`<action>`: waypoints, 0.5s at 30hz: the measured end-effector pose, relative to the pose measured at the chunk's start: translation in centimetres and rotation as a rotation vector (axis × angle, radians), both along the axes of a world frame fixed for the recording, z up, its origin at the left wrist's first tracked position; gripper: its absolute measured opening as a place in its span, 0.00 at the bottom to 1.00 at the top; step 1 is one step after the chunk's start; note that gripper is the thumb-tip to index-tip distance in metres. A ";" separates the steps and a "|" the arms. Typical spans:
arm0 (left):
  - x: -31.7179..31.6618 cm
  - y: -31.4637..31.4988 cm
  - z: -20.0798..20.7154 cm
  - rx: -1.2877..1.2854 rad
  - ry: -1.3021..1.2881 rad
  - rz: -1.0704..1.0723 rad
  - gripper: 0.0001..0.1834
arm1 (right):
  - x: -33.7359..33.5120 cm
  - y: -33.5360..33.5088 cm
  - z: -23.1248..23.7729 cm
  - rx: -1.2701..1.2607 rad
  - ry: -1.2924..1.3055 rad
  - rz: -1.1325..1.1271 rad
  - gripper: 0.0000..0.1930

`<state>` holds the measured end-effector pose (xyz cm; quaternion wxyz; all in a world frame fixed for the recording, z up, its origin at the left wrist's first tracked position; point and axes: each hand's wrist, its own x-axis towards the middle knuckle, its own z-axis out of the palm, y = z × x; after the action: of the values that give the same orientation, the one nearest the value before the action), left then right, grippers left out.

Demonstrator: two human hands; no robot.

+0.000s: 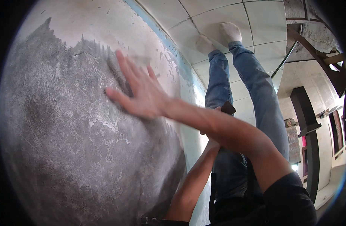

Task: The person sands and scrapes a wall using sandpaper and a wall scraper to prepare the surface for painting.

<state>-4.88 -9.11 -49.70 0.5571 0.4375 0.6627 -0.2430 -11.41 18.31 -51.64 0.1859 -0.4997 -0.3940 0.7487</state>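
The relation that matters here is between the spread right hand [142, 92] and the rough, mottled grey patch [67, 120] on the painted wall. The patch fills most of the left half of the view, lying to the left of that hand and stretching down below it; the smooth off-white paint [90, 19] borders it above. The ragged boundary between grey and white runs from the upper left toward the hand, whose fingers point up and left by that edge, the thumb standing out toward the grey. The right hand's grip is empty and open, palm toward the wall; it is blurred, and whether it touches the surface or stands just off it cannot be told.

The right forearm crosses in front of the left, so the right hand is plainly nearer the grey patch. The left hand [217, 109] is mostly hidden behind that forearm, to the right of the wall and in front of the blue denim jeans [255, 79]. Its grip seems closed on a small dark tool with a flat, squarish end [228, 108], which juts up and right, away from the wall. The tool's handle is hidden, so its long axis cannot be read. A pale blue painted band [188, 75] lies between the off-white paint and the white tiled floor [263, 22].
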 end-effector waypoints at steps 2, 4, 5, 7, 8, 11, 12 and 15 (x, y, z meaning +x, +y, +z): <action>-1.2 -4.7 -0.9 -0.056 -0.041 -0.011 0.31 | -0.7 1.7 -1.7 -0.084 0.064 -0.054 0.54; -0.9 -4.6 -1.2 -0.089 -0.079 -0.009 0.32 | 0.0 -0.8 -1.6 -0.042 0.074 -0.033 0.54; 0.3 -2.4 -1.2 0.060 -0.036 0.011 0.30 | 1.1 -2.7 -1.6 0.003 0.069 -0.011 0.54; 0.9 -1.1 -1.4 0.213 0.022 0.029 0.29 | 1.8 -5.1 -1.0 0.034 0.088 0.024 0.53; 0.9 -1.3 -1.6 0.424 0.081 0.020 0.26 | 1.4 -5.1 -0.6 0.040 0.114 -0.002 0.53; -1.3 -4.2 -2.5 0.306 -0.123 0.316 0.21 | 0.0 -2.2 -2.1 0.064 0.140 -0.055 0.53; -0.7 -3.8 -2.3 0.299 -0.122 0.304 0.21 | -0.2 -1.2 -3.6 0.082 0.108 -0.081 0.53; 0.5 -0.7 -0.7 0.279 -0.106 0.264 0.22 | 0.7 -2.3 -4.6 0.091 0.100 -0.110 0.53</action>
<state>-4.35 -9.78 -50.39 0.5522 0.4318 0.7114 -0.0503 -10.69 16.05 -56.24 0.2688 -0.4735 -0.3896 0.7428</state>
